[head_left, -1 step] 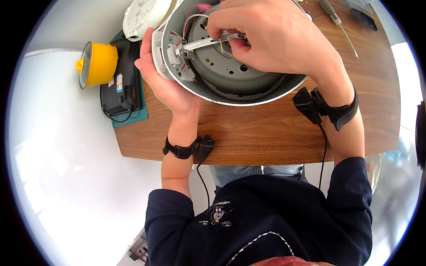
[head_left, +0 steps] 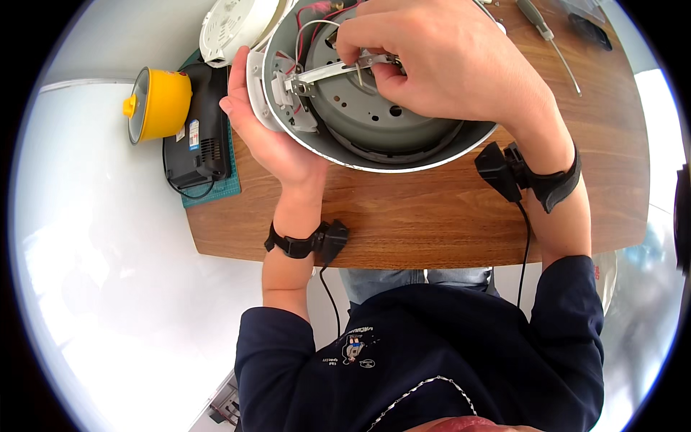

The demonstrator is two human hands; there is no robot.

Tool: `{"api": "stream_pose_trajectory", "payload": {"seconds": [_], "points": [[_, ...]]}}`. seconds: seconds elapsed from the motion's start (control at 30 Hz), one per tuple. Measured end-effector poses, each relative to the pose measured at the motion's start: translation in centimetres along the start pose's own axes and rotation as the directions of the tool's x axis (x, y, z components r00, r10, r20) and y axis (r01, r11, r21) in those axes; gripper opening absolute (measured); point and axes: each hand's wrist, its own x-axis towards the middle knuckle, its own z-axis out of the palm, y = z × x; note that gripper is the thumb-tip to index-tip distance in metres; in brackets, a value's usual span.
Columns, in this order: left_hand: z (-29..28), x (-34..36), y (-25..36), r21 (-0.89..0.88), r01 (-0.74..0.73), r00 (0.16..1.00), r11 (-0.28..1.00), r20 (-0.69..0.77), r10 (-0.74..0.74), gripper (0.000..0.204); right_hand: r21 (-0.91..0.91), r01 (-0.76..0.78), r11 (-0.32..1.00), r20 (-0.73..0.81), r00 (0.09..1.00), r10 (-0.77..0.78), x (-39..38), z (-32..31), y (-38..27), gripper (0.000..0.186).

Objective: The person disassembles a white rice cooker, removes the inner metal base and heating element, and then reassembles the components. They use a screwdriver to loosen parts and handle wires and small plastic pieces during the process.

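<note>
A round metal housing (head_left: 392,170), apparently a rice cooker body with its underside open, stands on the table at the far middle. Around its left side curls my left hand (head_left: 277,147), the palm against the white plastic panel (head_left: 255,86) there. My right hand (head_left: 446,61) reaches in from above, thumb and fingers pinched on the right end of a metal lever (head_left: 325,72). The lever's left end meets a small bracket (head_left: 302,88) by the panel. Under it lies a grey round plate (head_left: 360,104) with several holes. Red wires (head_left: 317,9) run along the far inner wall, partly hidden.
Left of the housing, a yellow pot (head_left: 165,104) rests against a black device (head_left: 198,158) on a green mat (head_left: 229,186). A white vented cover (head_left: 230,29) leans behind. A screwdriver (head_left: 543,32) lies at the far right, near a dark tray (head_left: 590,32).
The red wires at the housing's far side have shifted and look more spread out. Both hands keep nearly the same places, and the lever has not visibly moved.
</note>
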Motion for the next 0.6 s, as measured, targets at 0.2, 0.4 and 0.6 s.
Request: {"api": "stream_pose_trajectory", "payload": {"seconds": [0.2,0.4,0.6], "points": [[0.38,-0.42,-0.59,0.036,-0.039,0.999,0.999,0.002,0.039,0.073,-0.03,-0.02,0.999,0.015,1.0,0.021,0.03,-0.21,-0.31,0.012],[0.06,-0.59,-0.93,0.087,-0.061,0.997,0.994,0.048,0.057,0.074,-0.079,-0.027,0.997,0.025,0.999,0.029,0.06,-0.3,-0.58,0.012],[0.64,-0.56,-0.02,0.102,-0.008,1.0,0.995,-0.004,0.009,0.073,-0.048,-0.016,0.999,0.009,1.0,0.016,0.06,-0.43,-0.77,0.011]]}}
